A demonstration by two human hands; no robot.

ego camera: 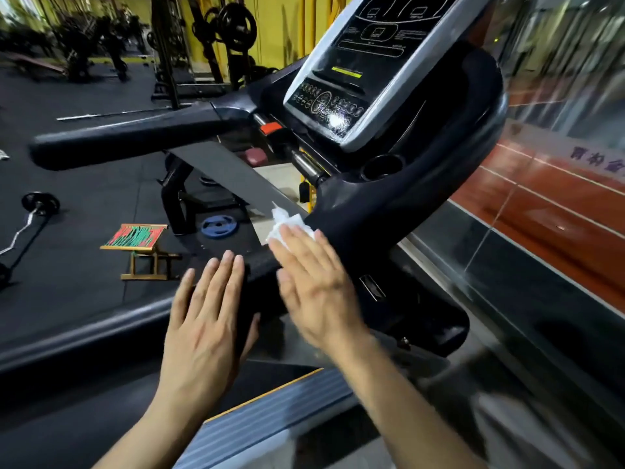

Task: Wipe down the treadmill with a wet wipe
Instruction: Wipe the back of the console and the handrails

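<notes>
Treadmill (389,204) fills the frame, tilted: black matte plastic body, rounded padded handrails, silver-edged glossy console (358,79) with a round dial, rows of small buttons and a yellow-green strip. Console print too small to read. Round cup well (382,167) sits below the console, red clip (270,127) to its left.

Right hand (314,286) lies flat, fingers straight and together, pressing a crumpled white wipe (287,225) onto the near handrail (260,265) where it joins the console housing. Wipe bunches out past the fingertips, soft and wrinkled, one corner sticking up. Nothing curled round it, just palm and fingers on top.

Left hand (206,319) is spread flat too, fingers straight, resting against the same handrail just beside the right hand; holds nothing.

Far handrail (128,137) runs left, smooth and dark. Dark belt (223,170) shows between the rails.

Floor is black rubber mat. On it: blue weight plate (220,226), small wooden folding stool (135,247) with red-green woven seat, curl bar (30,214) with black plates. Racks (220,35) stand against a yellow wall. Glass wall at right shows a red track with purple characters (597,162), blurred, unreadable.
</notes>
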